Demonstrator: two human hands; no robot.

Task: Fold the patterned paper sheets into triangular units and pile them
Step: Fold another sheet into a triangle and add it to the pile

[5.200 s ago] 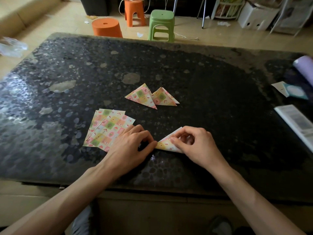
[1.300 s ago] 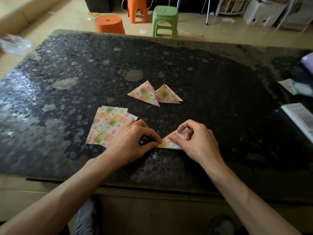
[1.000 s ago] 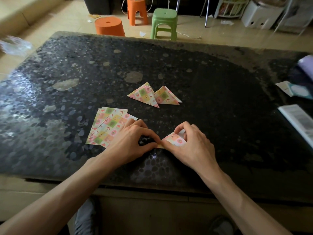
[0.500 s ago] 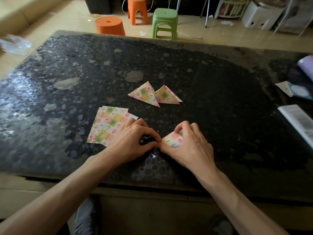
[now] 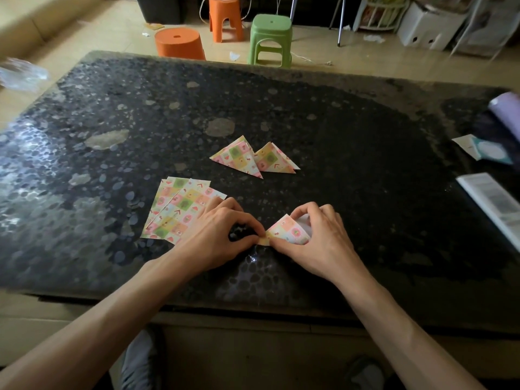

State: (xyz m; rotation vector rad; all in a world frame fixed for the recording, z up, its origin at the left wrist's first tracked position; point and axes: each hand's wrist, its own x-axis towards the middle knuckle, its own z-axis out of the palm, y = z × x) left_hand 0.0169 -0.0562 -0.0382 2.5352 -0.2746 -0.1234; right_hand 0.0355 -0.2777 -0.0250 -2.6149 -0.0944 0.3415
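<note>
I read the left hand point(image 5: 216, 235) as pinching the left tip of the half-folded sheet point(image 5: 289, 233) between thumb and forefinger. The right hand point(image 5: 315, 243) is curled over the sheet's right part and grips its raised flap, with the sheet low against the dark table point(image 5: 365, 164) near its 6 o'clock edge. At 9 o'clock from the left hand, partly under its fingers, lies the fanned stack of flat sheets point(image 5: 174, 209); at 12 o'clock from both hands, well apart, the left triangular unit point(image 5: 239, 159) and the right triangular unit point(image 5: 274, 161) lie touching.
</note>
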